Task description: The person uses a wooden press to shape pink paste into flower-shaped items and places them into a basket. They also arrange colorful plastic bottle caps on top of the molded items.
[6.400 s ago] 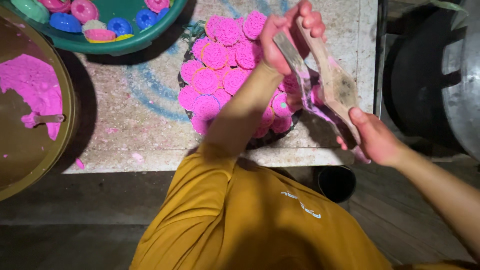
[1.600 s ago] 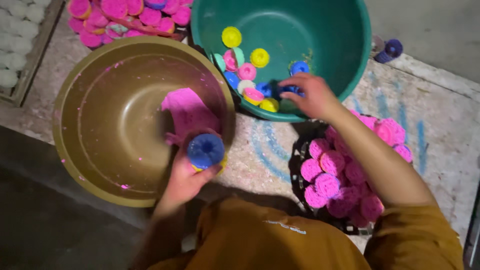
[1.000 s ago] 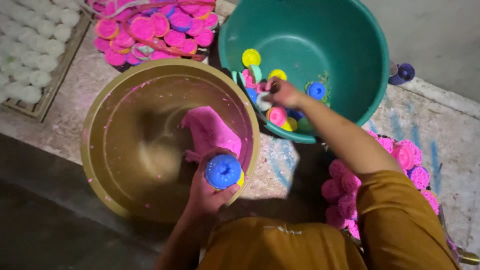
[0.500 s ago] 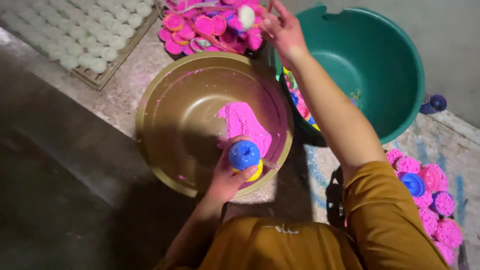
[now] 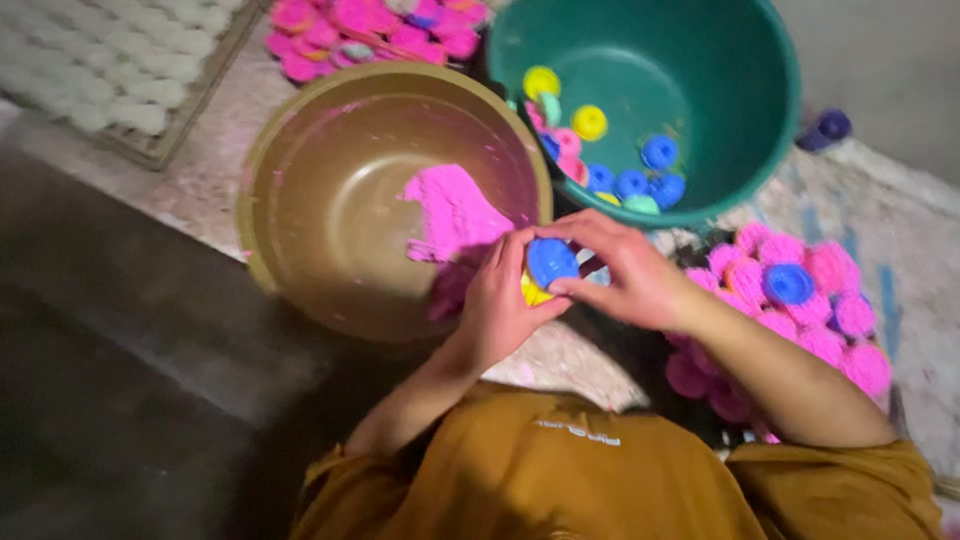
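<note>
My left hand (image 5: 500,300) and my right hand (image 5: 625,275) meet over the near rim of a brown basin (image 5: 330,200). Together they grip a small round mould (image 5: 550,262) with a blue top and a yellow part beneath. Inside the basin lies a heap of pink powder (image 5: 455,215), just left of my fingers. A green tub (image 5: 700,100) behind my hands holds several blue, yellow and pink moulds. Pink pressed cakes (image 5: 800,300) lie to the right of my right forearm, one blue mould among them.
More pink cakes (image 5: 370,30) are piled at the top, beyond the basin. A tray of white cakes (image 5: 120,70) sits at the upper left. A dark floor edge runs along the left. A small blue cap (image 5: 825,125) lies right of the tub.
My right hand came back from the pink pile at the top and now joins my left hand on the blue mould. The view shifted right.
</note>
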